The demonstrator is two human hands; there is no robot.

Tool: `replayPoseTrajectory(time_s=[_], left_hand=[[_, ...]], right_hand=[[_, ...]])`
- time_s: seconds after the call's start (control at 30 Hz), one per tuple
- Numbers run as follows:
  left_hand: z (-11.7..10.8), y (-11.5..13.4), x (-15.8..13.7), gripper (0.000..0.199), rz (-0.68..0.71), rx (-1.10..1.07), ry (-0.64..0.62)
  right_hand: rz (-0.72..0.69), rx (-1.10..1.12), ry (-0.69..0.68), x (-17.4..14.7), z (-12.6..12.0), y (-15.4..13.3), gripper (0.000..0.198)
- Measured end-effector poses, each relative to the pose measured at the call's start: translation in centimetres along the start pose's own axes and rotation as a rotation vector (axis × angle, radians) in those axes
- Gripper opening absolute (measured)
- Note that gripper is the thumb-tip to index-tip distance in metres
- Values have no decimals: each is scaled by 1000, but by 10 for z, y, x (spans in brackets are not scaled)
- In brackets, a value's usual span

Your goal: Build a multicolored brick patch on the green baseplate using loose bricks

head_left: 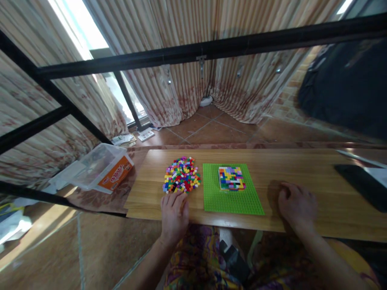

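Note:
My left hand (174, 210) rests at the table's front edge, its curled fingertips by the near side of a heap of small coloured toy bricks (182, 175). Whether anything is under those fingers is hidden. To the right of the heap lies a green studded baseplate (211, 199). A block of many-coloured bricks (231, 178), roughly square, sits on the upper middle of the plate. My right hand (298, 205) lies loosely closed on the wood, apart from the plate's right side, with no brick showing in it.
The wooden table (269, 161) is long and narrow. A dark flat phone-like object (361, 187) lies at its right end. A clear plastic box with an orange label (102, 169) stands beyond the left end. A black metal bar (181, 56) crosses ahead, before striped curtains (187, 92).

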State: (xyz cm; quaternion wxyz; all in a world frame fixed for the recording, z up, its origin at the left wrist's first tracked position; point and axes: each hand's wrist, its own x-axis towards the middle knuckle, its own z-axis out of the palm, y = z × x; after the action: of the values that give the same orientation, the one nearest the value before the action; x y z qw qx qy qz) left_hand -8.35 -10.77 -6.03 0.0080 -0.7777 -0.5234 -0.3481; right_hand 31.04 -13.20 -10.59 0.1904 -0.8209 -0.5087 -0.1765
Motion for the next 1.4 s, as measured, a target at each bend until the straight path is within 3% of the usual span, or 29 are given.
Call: replayPoseTrajectory(time_s=[0.13,0.5,0.63,0.83,1.07,1.4], left_hand=[[-5,-18,-6,15,-65,66,8],[5,-23,4,10,-53,109,-22],[4,-18,7,8,-50,5,-19],[2,1,12,7,-81,-194,-136],[6,8,16,17,-155,-215,-138],[16,8,8,14,-165,-226,-204]], right_hand=[[-14,15,12,0,1,2,37],[7,52,-26,0,-3,-1,35],[5,32,-14,0,-2,-1,34],[6,36,-7,0,-1,-1,33],[31,36,-13,1,-4,-5,32],[25,51,-1,1,-5,-7,31]])
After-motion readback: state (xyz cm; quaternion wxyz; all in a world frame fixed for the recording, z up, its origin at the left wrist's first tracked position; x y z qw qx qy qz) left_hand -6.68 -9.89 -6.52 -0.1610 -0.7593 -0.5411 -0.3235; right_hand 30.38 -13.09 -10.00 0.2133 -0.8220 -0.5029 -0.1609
